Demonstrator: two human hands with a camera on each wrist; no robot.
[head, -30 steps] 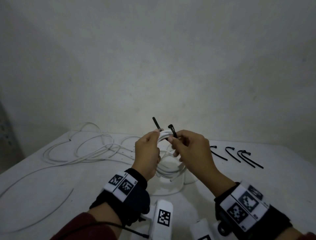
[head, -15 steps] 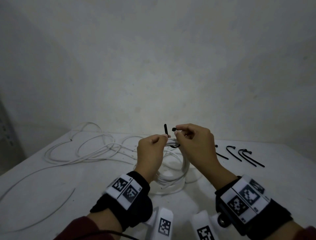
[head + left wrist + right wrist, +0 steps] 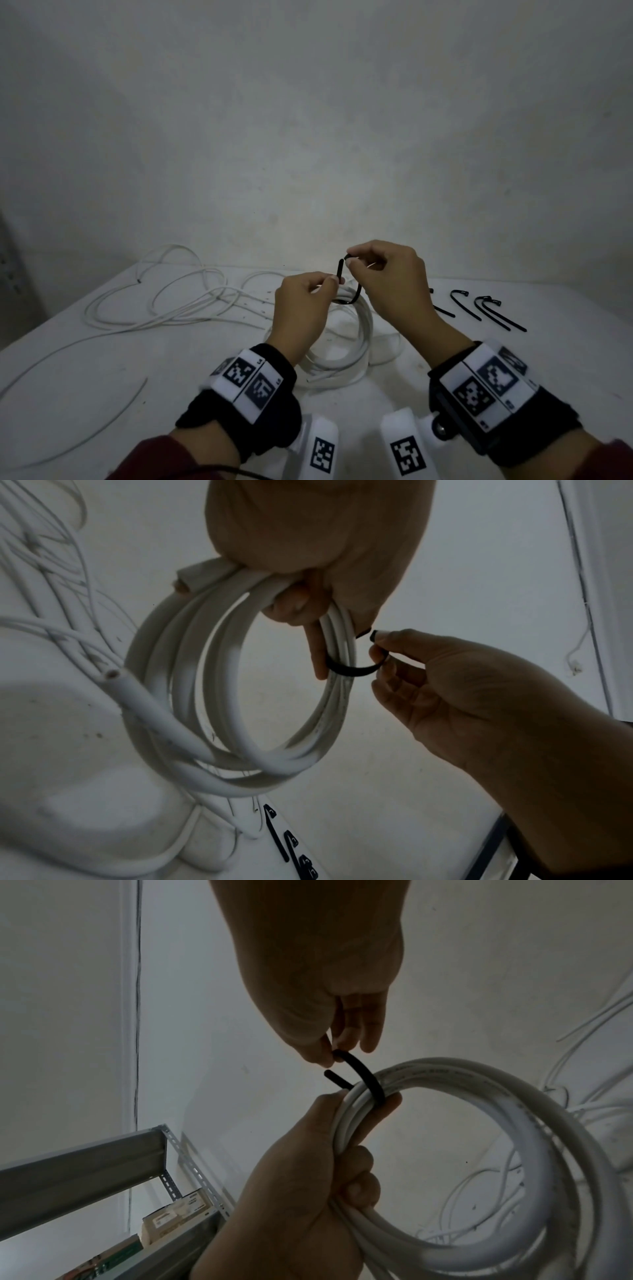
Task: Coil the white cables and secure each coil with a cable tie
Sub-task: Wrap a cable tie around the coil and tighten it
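My left hand (image 3: 329, 283) grips the top of a white cable coil (image 3: 363, 330), which hangs down towards the table (image 3: 102, 359). A black cable tie (image 3: 341, 271) loops around the coil's strands just past my left fingers. My right hand (image 3: 349, 261) pinches one end of the tie above the coil. In the right wrist view the tie (image 3: 364, 1075) arches from my right hand (image 3: 333, 1051) over the coil (image 3: 514, 1096), and its other end pokes out free beside my left thumb. The left wrist view shows the tie (image 3: 349, 670) under the coil (image 3: 164, 696).
Loose white cables (image 3: 164, 303) sprawl over the table's left half and back. Several spare black cable ties (image 3: 488, 308) lie at the right. A wall rises behind the table. A metal shelf frame (image 3: 103, 1164) with boxes stands off to the left side.
My right hand has risen and bent its end of the tie over towards the other end. The tie now arches over the coil instead of sticking up on both sides.
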